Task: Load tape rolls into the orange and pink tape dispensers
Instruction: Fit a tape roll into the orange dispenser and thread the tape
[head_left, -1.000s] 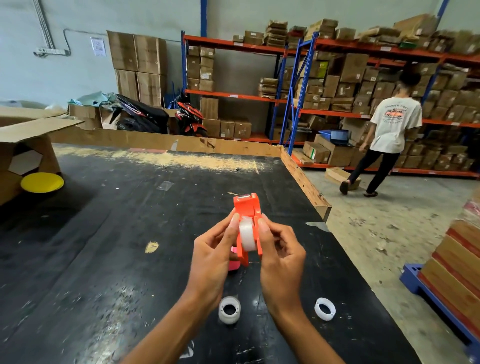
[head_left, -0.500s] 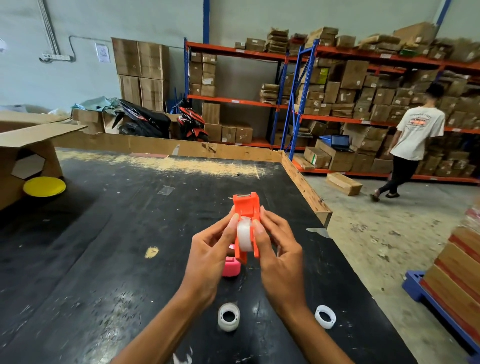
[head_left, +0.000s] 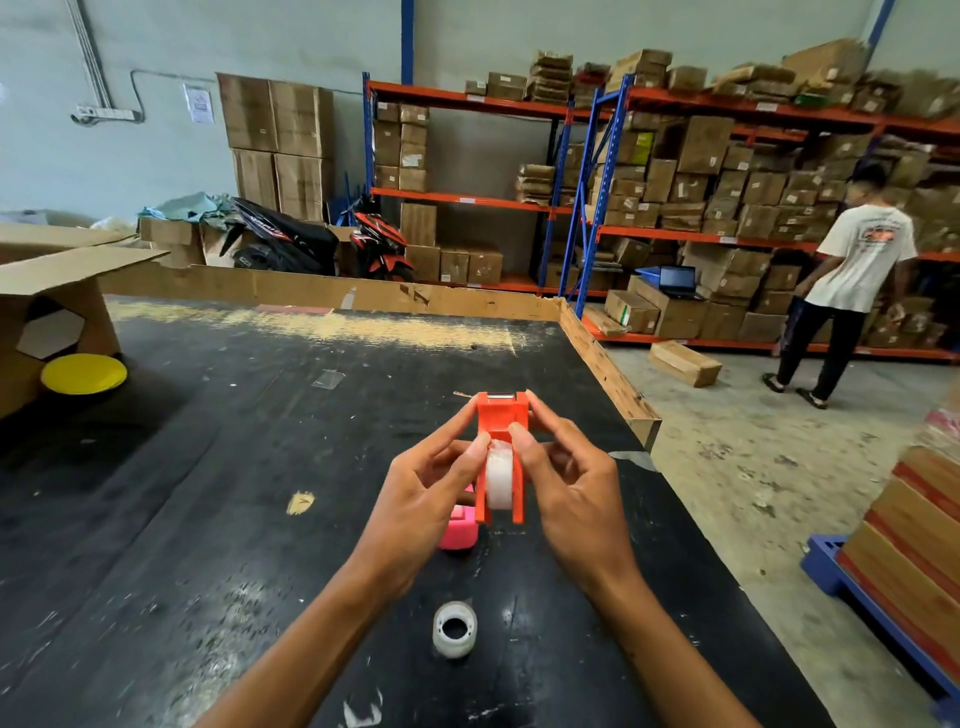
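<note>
I hold the orange tape dispenser (head_left: 501, 415) upright above the black table (head_left: 208, 467), cutter end away from me. A white tape roll (head_left: 500, 480) sits inside its slot. My left hand (head_left: 426, 499) grips the dispenser's left side and my right hand (head_left: 571, 493) its right side, both thumbs pressing on the top of the roll. The pink tape dispenser (head_left: 460, 532) lies on the table just below my left hand, partly hidden by it. A second clear tape roll (head_left: 454, 629) stands on the table between my forearms.
A wooden border (head_left: 608, 374) edges the table's far and right sides. A cardboard box (head_left: 47, 291) and a yellow disc (head_left: 83, 373) sit at the far left. A person (head_left: 852, 280) stands by the shelving (head_left: 675, 208) on the right. Stacked boxes (head_left: 914, 551) rest on a blue pallet.
My thumbs have slid up to the top of the roll in the orange dispenser. The person in the background has walked right. The white ring at lower right is hidden now.
</note>
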